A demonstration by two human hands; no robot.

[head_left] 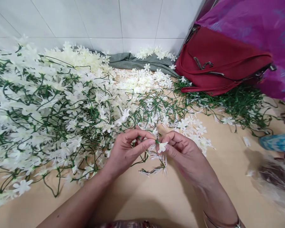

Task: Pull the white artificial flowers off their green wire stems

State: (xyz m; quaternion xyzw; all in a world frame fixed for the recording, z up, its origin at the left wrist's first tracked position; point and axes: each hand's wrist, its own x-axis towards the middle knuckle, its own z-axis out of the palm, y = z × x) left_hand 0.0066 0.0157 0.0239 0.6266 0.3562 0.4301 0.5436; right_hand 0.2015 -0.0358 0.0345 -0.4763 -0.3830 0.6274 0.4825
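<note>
My left hand (130,148) pinches a green artificial stem (157,141) between thumb and forefinger, near the middle of the view. Against it, my right hand (182,152) holds a small white artificial flower (162,147) by its petals, with thumb and fingers closed. The flower and the stem's tip meet between the two hands. Below them lies a short green stem piece (153,170) with white stamen threads. Just beyond my fingers spread loose green stems (156,104) and white blossoms (192,125).
A large heap of white flowers on green stems (49,107) fills the left. Behind stand a red bag (223,60) and a purple plastic bag (272,41), with more green stems (239,101) below. At right are a blue patterned object (277,142) and a clear plastic bag (278,177).
</note>
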